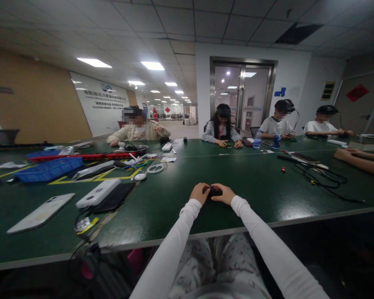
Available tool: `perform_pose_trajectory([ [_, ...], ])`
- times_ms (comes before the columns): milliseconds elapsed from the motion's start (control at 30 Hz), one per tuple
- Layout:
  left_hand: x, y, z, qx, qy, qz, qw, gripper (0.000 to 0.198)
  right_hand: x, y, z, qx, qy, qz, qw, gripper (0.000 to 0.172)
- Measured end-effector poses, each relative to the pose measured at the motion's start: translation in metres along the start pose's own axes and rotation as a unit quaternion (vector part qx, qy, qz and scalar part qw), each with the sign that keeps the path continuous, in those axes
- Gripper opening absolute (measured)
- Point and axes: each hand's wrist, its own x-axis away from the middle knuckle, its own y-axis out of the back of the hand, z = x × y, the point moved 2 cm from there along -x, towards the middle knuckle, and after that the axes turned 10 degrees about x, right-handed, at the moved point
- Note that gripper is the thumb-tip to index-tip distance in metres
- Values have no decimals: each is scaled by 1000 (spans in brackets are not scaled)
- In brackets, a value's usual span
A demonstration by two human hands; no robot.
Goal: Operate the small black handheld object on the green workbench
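Note:
Both of my hands meet just above the green table (174, 216), close to its front edge. My left hand (200, 193) has its thumb and fingers pinched at the left side of a small dark object (216, 192). My right hand (223, 194) curls round the same object from the right, thumb and fingertips closed on it. The object is black and small, and the fingers cover much of it, so its kind cannot be made out. White sleeves cover both forearms.
To the left lie a white phone (43, 212), a white power bank (98, 193), a blue basket (50, 169) and tangled cables. Black cables (327, 178) and a small red item (283, 169) are at right. Bottles (257, 139) and several people stand or sit beyond; another person's hands (349, 154) rest at far right.

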Motion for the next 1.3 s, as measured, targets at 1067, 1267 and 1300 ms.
perform_pose_trajectory([
  [1067,4,59,52,-35,83,-7,996,19,2,2,2,-70,-41,-48,996,49],
  [1267,30,153,116,-116,193,-95,970,18,3,-3,-2,-77,-39,-36,996,49],
  [1300,36,165,123,-130,203,-108,965,17,4,-3,-2,-76,-39,-36,996,49],
])
